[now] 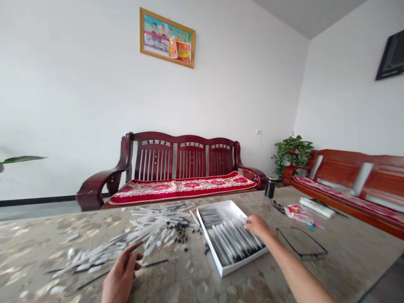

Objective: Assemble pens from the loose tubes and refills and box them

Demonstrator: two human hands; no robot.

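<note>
**Left hand** [121, 273]: at the near edge of the bench, raised, fingers spread apart, nothing visibly held; nearest to the loose barrels and a thin black refill [156, 263].

**Right hand** [257, 226]: reaching into the box from its right side, fingers curled together on the packed pens; cannot tell whether it is gripping one.

**White box** [232, 269]: open, shallow, rectangular cardboard, lying at an angle on the bench, just beside the loose heap.

**Box contents**: clear pens with black ends [233, 240], laid side by side in rows.

**Loose barrels** [151, 223]: clear plastic pen barrels, heaped and scattered left of the box, at mixed angles.

**Black pen parts** [181, 235]: small pieces clustered between the heap and the box; a few lie touching the box's left wall.

**Bench** [347, 252]: stone top, mottled grey and tan.

**Also on bench**: wire-framed eyeglasses [301, 252], right of the box; a black canister [269, 187]; a coiled black cord [278, 206]; a printed packet [299, 213]; a white case [316, 207].

**Room**: red-brown wooden sofa [183, 155] with a red floral cushion [181, 188]; second wooden sofa [353, 168]; potted green plant [292, 153] in the corner; framed picture [167, 38]; dark wall-mounted screen [391, 54].
</note>
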